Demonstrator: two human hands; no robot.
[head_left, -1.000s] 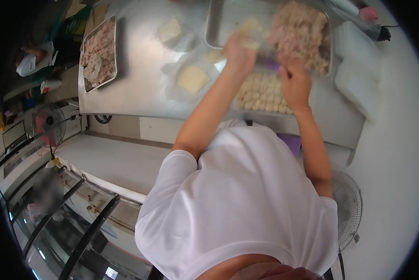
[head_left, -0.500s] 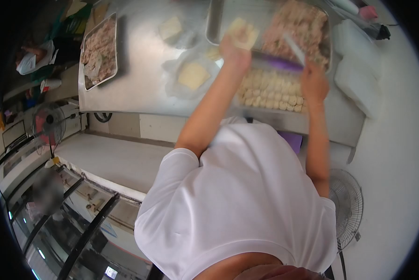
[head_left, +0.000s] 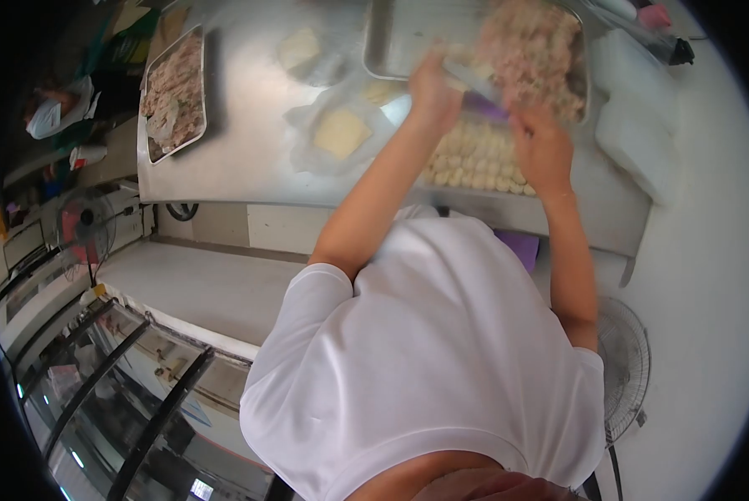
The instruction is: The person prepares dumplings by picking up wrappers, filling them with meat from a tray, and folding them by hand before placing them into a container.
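My left hand is closed at the near edge of a metal tray; blur hides what is in its fingers. My right hand grips a pale flat spreading tool, whose blade reaches across to my left hand. Pink minced filling lies heaped in the tray's right part. Below my hands, several rows of small pale dumplings sit close together. Left of them, a stack of pale wrappers rests on clear plastic, with another stack behind.
A second tray of minced filling stands at the left of the metal table. White foam-like boxes are at the right. Fans stand at the lower right and far left. Part of another person shows at the upper left.
My right hand has moved left and the tool's blade now meets my left hand. The wrapper with filling that showed in my left hand is no longer clearly visible.
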